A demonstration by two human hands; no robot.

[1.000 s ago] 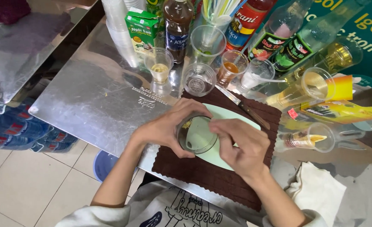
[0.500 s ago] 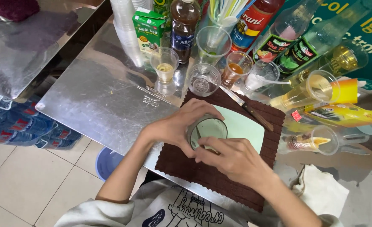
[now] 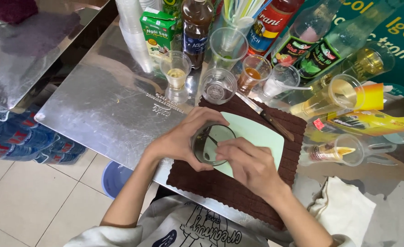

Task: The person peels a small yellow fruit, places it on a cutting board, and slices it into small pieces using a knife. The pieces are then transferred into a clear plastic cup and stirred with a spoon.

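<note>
My left hand (image 3: 179,139) wraps around a clear glass (image 3: 212,144) that stands on a pale green cutting board (image 3: 261,135), which lies on a dark brown cloth mat (image 3: 220,185). My right hand (image 3: 250,162) is over the glass rim, its fingers pinched on a thin dark stirrer (image 3: 212,138) that reaches into the glass. A little dark liquid shows inside the glass. A knife (image 3: 266,116) with a dark handle lies along the far edge of the board.
A metal table (image 3: 106,105) carries empty plastic cups (image 3: 218,85), a small glass with yellow liquid (image 3: 176,75), a green carton (image 3: 157,32), syrup bottles (image 3: 270,25), straws in a cup (image 3: 229,43) and a white cloth (image 3: 343,210). Bottled water packs (image 3: 23,142) lie on the floor.
Both hands and the glass have shifted slightly toward the left edge of the board. My right hand has turned over the rim, with the stirrer now visible inside the glass.
</note>
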